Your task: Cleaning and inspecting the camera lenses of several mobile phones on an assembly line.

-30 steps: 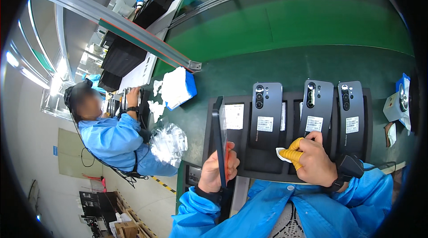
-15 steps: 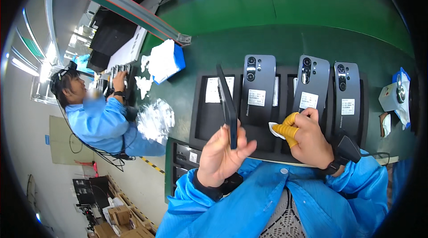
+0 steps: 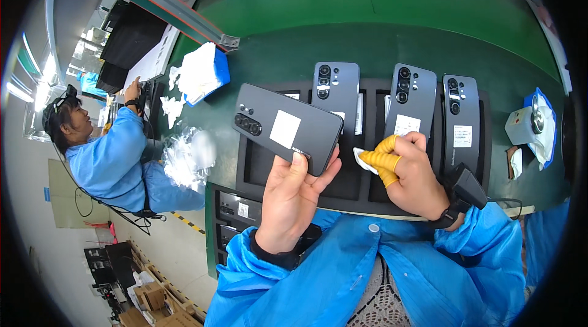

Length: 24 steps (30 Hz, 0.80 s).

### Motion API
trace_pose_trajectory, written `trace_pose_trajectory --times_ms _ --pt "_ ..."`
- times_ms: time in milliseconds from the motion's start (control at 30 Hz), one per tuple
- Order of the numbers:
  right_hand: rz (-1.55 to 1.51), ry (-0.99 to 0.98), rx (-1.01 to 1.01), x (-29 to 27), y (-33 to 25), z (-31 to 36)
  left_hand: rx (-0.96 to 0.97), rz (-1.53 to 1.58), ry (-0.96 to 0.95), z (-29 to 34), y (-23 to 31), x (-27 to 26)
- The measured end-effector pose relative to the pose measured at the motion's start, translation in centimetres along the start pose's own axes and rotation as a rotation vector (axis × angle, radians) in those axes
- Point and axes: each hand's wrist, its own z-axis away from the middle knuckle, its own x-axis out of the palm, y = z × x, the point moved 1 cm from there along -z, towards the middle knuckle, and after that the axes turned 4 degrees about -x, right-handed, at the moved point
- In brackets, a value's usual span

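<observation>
A dark grey phone [image 3: 260, 120], its back with cameras and a white label facing me, is gripped at its lower end by my left hand [image 3: 291, 195]. It is held tilted above the left part of a black foam tray [image 3: 343, 202]. My right hand [image 3: 416, 174], with yellow finger cots on some fingers, pinches a folded white wipe [image 3: 365, 160] over the tray's middle. Beyond and beside it, three more phones lie back up in the tray: a left phone [image 3: 346, 91], a middle phone [image 3: 413, 97] and a right phone [image 3: 460, 116]. The held phone partly covers the left one.
A blue box of white wipes [image 3: 222, 76] stands at the left, near crumpled wipes and clear plastic [image 3: 187, 155]. To the right are a white dispenser bottle [image 3: 519, 126] and a blue container [image 3: 554, 134]. A second phone tray [image 3: 214, 229] sits lower left. A person [image 3: 110, 155] works further left.
My left hand has turned the phone from edge-on to showing its back. The right hand keeps its pinch on the wipe. The whole view has shifted slightly.
</observation>
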Motion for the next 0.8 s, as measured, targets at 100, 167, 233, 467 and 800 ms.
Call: trace_pose_trajectory --times_ms 100,167,233,467,800 --pt "0.009 0.166 -0.020 -1.2 -0.5 -0.8 0.007 -0.038 -0.023 0.0 -0.5 -0.1" --pt "0.042 0.222 -0.032 -1.6 -0.9 -1.6 0.005 -0.052 -0.027 0.1 -0.8 -0.1" --pt "0.106 0.277 -0.077 -1.9 -1.3 -2.4 0.026 -0.090 -0.037 0.2 -0.9 -0.1" --pt "0.238 0.185 -0.210 0.5 -2.4 -1.7 0.047 -0.095 -0.017 0.1 -1.7 0.8" --pt "0.080 0.057 -0.178 -1.6 -2.8 0.8 -0.019 -0.525 0.084 -3.1 4.1 -2.3"
